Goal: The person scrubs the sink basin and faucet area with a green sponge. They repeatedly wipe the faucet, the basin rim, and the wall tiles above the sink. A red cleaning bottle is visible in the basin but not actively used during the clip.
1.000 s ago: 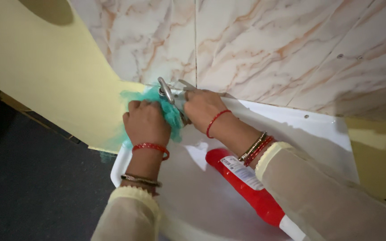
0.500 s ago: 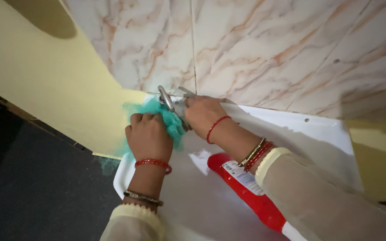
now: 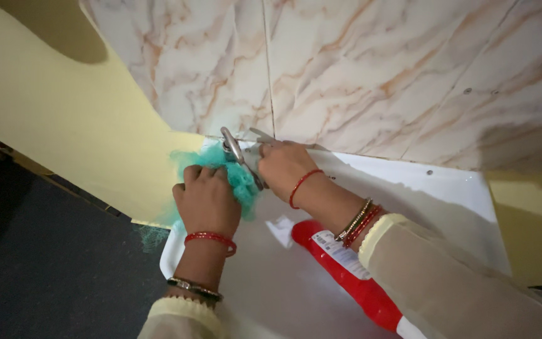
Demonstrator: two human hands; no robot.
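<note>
Left grip (image 3: 206, 199) is closed around a teal mesh scrubber (image 3: 236, 177), fluffy and crumpled, pressed against the metal tap (image 3: 236, 150) at about one o'clock from the knuckles. Right grip (image 3: 283, 166) is wrapped over the tap's base from the three o'clock side, touching it; both hands sit equally close. Tap's shiny lever runs long from eleven to five o'clock. Below lies a smooth white basin (image 3: 446, 194), with a glossy red bottle (image 3: 346, 279) lying on its side at five o'clock. Marble-patterned tiles (image 3: 359, 69) rise behind

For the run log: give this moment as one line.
left hand: pressing green scrubber by tap | right hand: on tap | red bottle: in sink
</note>
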